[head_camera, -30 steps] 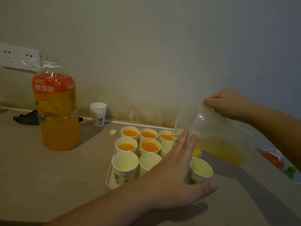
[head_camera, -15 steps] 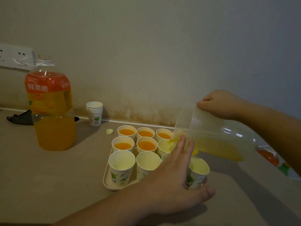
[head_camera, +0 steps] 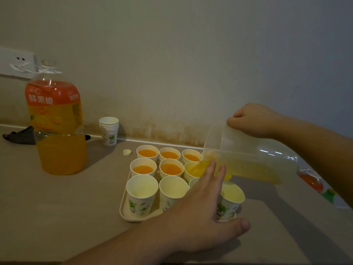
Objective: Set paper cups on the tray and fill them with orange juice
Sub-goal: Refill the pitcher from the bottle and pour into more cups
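Note:
A beige tray [head_camera: 124, 213] holds several paper cups. The back row, such as one cup [head_camera: 147, 153], and two middle cups hold orange juice. My right hand [head_camera: 252, 121] grips a clear plastic jug [head_camera: 248, 159], tilted left, and juice runs from its spout into the middle-right cup [head_camera: 191, 168]. The front cups [head_camera: 142, 188] [head_camera: 172, 188] are empty, as is the cup [head_camera: 232, 196] at the tray's right end. My left hand [head_camera: 202, 207] hovers over the front right cups with straight fingers, hiding one cup.
A large juice bottle [head_camera: 57, 127] stands at the left, uncapped, with its pale cap [head_camera: 127, 152] lying on the counter. A stack of spare cups [head_camera: 109, 132] stands by the wall. A dark cloth [head_camera: 21, 137] lies behind the bottle. Colourful packaging [head_camera: 313, 183] sits at the right.
The jug has tipped further and juice now streams into the middle-right cup. My left hand stays over the front right cups. The view has shifted slightly.

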The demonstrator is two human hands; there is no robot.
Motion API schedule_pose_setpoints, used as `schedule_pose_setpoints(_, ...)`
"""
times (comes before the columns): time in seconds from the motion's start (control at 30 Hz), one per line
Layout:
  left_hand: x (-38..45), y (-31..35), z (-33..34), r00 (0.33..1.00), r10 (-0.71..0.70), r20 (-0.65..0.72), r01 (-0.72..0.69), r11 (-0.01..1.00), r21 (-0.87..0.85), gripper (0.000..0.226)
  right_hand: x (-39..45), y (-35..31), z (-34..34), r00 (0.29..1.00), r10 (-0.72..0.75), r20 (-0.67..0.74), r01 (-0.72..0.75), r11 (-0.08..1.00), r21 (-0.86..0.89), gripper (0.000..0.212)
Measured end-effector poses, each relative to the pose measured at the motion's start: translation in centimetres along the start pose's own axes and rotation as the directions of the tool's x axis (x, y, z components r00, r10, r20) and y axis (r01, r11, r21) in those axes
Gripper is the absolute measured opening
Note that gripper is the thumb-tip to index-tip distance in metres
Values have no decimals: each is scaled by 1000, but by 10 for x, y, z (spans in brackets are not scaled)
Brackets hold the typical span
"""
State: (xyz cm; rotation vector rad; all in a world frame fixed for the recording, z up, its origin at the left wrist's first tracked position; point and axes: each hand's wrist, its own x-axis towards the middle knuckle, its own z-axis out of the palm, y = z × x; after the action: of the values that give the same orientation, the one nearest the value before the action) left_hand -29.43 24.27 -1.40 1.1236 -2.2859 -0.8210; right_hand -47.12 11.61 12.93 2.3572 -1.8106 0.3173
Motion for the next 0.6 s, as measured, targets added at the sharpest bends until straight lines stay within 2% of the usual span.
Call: schedule_pose_setpoints(0.6, -1, -2, 2, 1000, -5, -8, 4, 1000, -14, 108, 3, -5, 1, 999, -45, -4, 45, 998, -52, 46)
